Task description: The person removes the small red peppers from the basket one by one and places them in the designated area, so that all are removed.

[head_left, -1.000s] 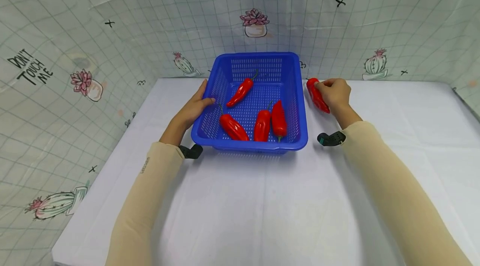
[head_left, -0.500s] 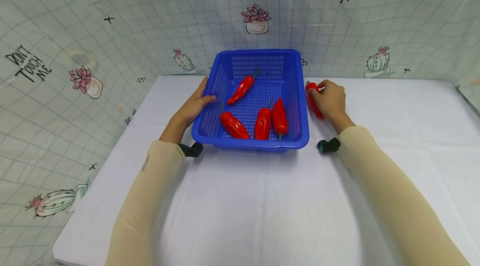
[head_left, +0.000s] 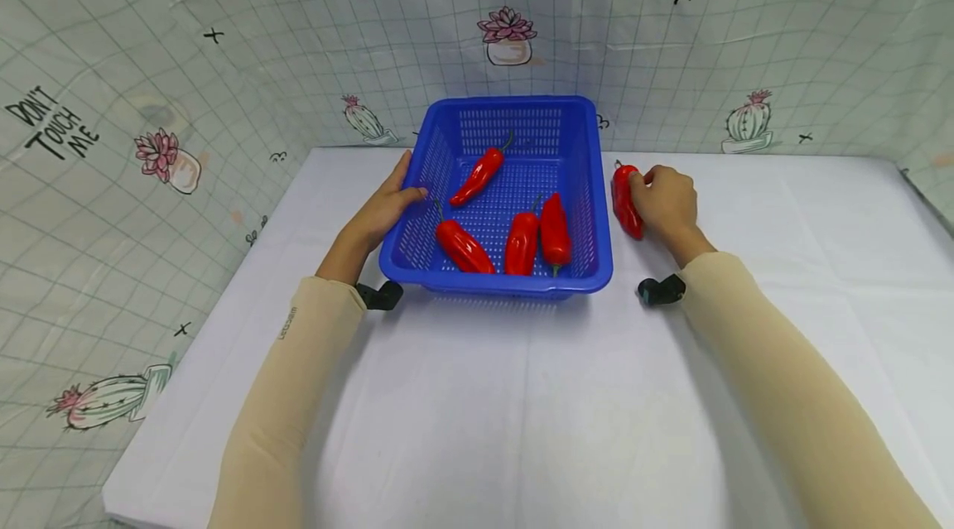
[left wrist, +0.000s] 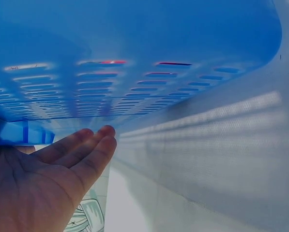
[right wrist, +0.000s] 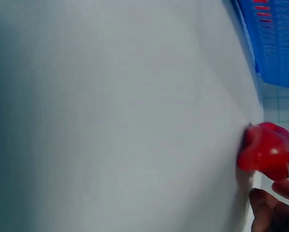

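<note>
My left hand [head_left: 385, 213] holds the left rim of a blue plastic basket [head_left: 495, 285], thumb over the rim. In the left wrist view, the fingers [left wrist: 93, 157] of that hand extend along the basket's outside. Several red chili peppers lie in the basket, among them one chili pepper [head_left: 480, 175] near the back. To the basket's right, another red chili pepper [head_left: 628, 206] lies on the white table. My right hand [head_left: 667, 206] is right beside this pepper, its thumb at the pepper's edge. In the right wrist view, the fingers appear just off the pepper [right wrist: 270, 151].
A white cloth covers the table [head_left: 477, 405]. Behind it and along the left hangs a grid-patterned curtain [head_left: 596, 32] with cactus drawings. Each wrist carries a small black camera, such as the right wrist camera [head_left: 662, 290].
The pepper right of the basket has turned slightly and shifted a little. My right hand moved left over it, then back right, uncovering more of it. The left hand stays at the basket.
</note>
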`<act>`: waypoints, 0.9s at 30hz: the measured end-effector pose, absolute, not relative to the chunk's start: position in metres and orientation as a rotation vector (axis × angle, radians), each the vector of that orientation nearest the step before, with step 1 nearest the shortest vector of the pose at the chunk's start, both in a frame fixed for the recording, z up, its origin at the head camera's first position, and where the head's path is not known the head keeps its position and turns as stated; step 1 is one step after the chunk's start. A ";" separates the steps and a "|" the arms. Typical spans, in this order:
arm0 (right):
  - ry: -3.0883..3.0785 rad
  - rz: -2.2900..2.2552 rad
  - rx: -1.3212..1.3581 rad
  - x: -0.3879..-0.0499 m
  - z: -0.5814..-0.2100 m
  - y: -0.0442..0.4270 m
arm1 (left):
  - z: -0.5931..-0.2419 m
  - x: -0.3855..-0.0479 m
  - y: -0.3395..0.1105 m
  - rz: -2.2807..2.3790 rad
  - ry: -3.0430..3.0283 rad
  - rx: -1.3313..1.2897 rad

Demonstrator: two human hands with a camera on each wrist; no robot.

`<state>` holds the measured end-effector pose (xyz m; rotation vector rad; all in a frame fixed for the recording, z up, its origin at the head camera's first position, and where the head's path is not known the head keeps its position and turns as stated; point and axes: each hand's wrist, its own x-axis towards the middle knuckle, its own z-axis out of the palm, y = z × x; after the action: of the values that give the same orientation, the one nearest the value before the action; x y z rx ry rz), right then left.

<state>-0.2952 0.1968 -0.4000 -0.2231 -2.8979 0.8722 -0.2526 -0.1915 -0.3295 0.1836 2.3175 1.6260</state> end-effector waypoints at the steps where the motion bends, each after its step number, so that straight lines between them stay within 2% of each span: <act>1: -2.901 0.866 -0.228 -0.295 -0.398 0.199 | -0.329 -0.253 -0.192 1.626 2.319 0.181; 8: -2.867 0.791 -0.227 -0.294 -0.380 0.218 | -0.329 -0.252 -0.192 1.637 2.312 0.170; 15: -2.811 0.808 -0.256 -0.297 -0.357 0.238 | -0.349 -0.265 -0.198 1.662 2.306 0.191; 20: -2.799 0.862 -0.289 -0.302 -0.344 0.243 | -0.333 -0.253 -0.194 1.638 2.310 0.194; 27: -2.756 0.906 -0.302 -0.306 -0.330 0.239 | -0.332 -0.252 -0.193 1.636 2.319 0.195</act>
<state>-0.3064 0.2386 -0.3303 -0.3021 -2.7564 0.9059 -0.2519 -0.1933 -0.3324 0.1954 2.3194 1.6363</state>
